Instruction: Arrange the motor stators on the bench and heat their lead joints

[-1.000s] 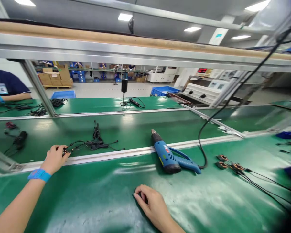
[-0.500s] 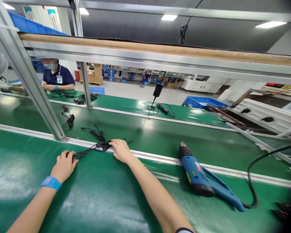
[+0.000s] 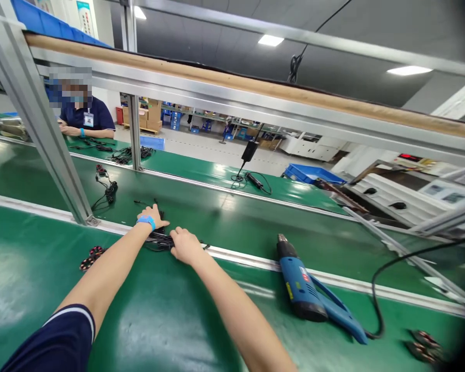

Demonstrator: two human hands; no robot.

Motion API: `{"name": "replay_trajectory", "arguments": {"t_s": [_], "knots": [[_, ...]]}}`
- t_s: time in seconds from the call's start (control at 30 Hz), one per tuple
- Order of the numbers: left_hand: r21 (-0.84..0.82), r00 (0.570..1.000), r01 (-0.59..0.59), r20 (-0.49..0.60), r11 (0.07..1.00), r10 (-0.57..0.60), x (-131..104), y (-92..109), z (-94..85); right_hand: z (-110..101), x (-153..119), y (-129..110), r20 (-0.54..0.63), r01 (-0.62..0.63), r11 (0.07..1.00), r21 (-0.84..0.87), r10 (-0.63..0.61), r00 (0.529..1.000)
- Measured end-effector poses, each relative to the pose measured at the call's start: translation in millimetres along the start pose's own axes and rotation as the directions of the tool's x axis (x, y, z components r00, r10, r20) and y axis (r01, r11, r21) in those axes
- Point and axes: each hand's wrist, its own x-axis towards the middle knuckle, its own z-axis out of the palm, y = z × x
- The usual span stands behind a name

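Observation:
A bundle of black cables (image 3: pixel 160 242) lies across the white rail at the front of the green bench. My right hand (image 3: pixel 186 246) has its fingers curled over the right end of this bundle. Just beyond the rail, my left hand (image 3: pixel 153 218) reaches over loose cable ends, thumb spread away from the fingers; its fingertips are partly hidden. Beside my left forearm rest round coil parts with copper windings (image 3: pixel 88 258), partly covered by the arm. A blue heat gun (image 3: pixel 304 284) lies to the right, its nozzle over the rail.
Another cable with a coil part (image 3: pixel 109 191) lies on the sunken green strip (image 3: pixel 201 206). A metal post (image 3: pixel 58 139) rises at left. More coil parts (image 3: pixel 424 347) sit at lower right. Across the bench, a person (image 3: pixel 87 116) sits near heaped cables (image 3: pixel 126 155).
My left hand has let go of the coil end and moved right and forward to the cables past the rail. My right hand stays on the bundle. The view has shifted slightly.

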Motion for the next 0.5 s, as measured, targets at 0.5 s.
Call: {"name": "replay_trajectory", "arguments": {"t_s": [0.5], "knots": [[-0.593,0.615,-0.412,0.38,0.692,0.691,-48,27,-17.1,-37,-82,-51,-0.031,0.021,1.0,0.008,-0.021,0.999]]}}
